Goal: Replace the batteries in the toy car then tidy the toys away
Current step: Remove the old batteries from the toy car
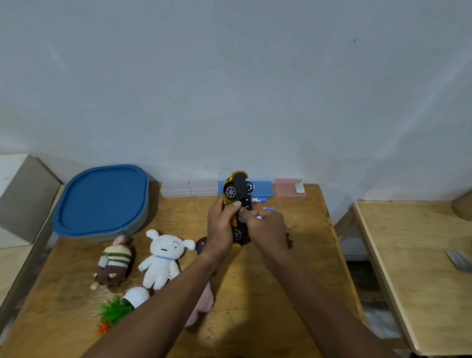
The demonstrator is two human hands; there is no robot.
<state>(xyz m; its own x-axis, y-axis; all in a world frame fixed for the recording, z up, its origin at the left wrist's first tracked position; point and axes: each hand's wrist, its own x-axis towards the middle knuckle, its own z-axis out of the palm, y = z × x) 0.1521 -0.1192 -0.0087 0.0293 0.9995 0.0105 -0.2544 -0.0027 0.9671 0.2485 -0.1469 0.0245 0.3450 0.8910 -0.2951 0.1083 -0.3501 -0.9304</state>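
My left hand (pixel 221 227) grips the yellow and black toy car (pixel 238 190), turned so its black underside and wheels face me, held above the wooden table (pixel 250 302). My right hand (pixel 265 229) has its fingers curled at the car's underside, pinching something small and pale that I cannot make out. Two blue and white batteries (pixel 258 199) (pixel 269 208) lie on the table just behind my hands. A black remote control (pixel 200 245) with a red button sits partly hidden behind my left wrist.
A grey tub with a blue lid (pixel 102 199) stands at the back left. A white plush (pixel 162 257), a striped brown plush (pixel 114 262), a pink plush (pixel 201 303) and a small fake plant (pixel 118 306) lie at the front left. Blue (pixel 261 188) and pink (pixel 286 188) boxes line the wall.
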